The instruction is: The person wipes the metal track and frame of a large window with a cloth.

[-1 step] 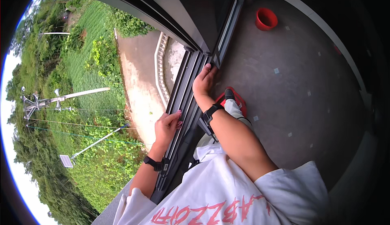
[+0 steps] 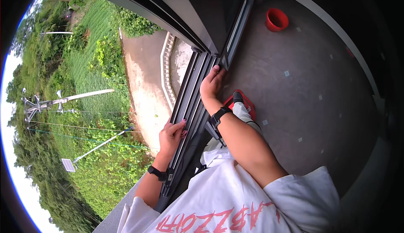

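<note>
A dark metal window track [image 2: 191, 102] runs diagonally through the picture, with open air to its left. My left hand [image 2: 171, 134] lies on the outer rail of the track, fingers curled over its edge. Further along the inner rail rests my right hand [image 2: 211, 83], fingers stretched out, the fingertips touching the bottom corner of the dark sliding window frame [image 2: 235, 31]. Both wrists carry a black band. My white shirt with red print fills the lower edge.
Inside, on the right, lies a grey speckled floor [image 2: 311, 90] with a red bucket [image 2: 276, 19] at the far wall. My foot in a red slipper [image 2: 243, 101] stands next to the track. Far below outside are a concrete path [image 2: 143, 81], green bushes, poles and a small solar panel [image 2: 67, 165].
</note>
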Demonstrator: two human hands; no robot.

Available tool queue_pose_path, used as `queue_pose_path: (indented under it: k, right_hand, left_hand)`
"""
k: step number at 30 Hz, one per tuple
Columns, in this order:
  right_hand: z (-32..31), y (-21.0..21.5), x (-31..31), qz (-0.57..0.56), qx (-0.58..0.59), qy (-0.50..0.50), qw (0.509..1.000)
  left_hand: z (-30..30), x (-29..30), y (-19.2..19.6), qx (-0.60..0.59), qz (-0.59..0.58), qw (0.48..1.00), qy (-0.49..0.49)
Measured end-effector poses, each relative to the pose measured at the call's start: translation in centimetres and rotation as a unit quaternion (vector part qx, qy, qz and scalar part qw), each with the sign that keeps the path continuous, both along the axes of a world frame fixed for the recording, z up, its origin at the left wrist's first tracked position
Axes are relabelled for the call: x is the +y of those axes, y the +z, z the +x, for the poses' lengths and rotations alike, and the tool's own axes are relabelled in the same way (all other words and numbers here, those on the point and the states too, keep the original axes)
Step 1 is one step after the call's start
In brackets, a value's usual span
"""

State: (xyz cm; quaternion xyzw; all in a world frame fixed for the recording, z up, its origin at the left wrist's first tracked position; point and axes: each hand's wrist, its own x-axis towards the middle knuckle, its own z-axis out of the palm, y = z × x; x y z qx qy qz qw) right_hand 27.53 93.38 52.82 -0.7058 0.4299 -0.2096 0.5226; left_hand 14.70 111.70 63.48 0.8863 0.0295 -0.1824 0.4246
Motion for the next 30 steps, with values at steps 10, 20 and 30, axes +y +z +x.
queue_pose_path:
  k: [10,20,30]
  right_hand:
    - [0.1,-1.4,-0.5,-0.047,0.020,-0.005,0.999]
    - [1.1,-1.3,-3.0,-0.026,-0.030,-0.009,0.999]
    - [0.9,0.2,-3.5,-0.009,0.014,-0.002,1.000]
  left_hand:
    - [-2.6,0.9,0.4,-0.059,0.131,0.989,-0.045]
    - [-7.3,5.1,0.0,-0.105,0.143,0.980,-0.093]
    - [-11.9,7.8,0.3,-0.125,0.219,0.961,-0.113]
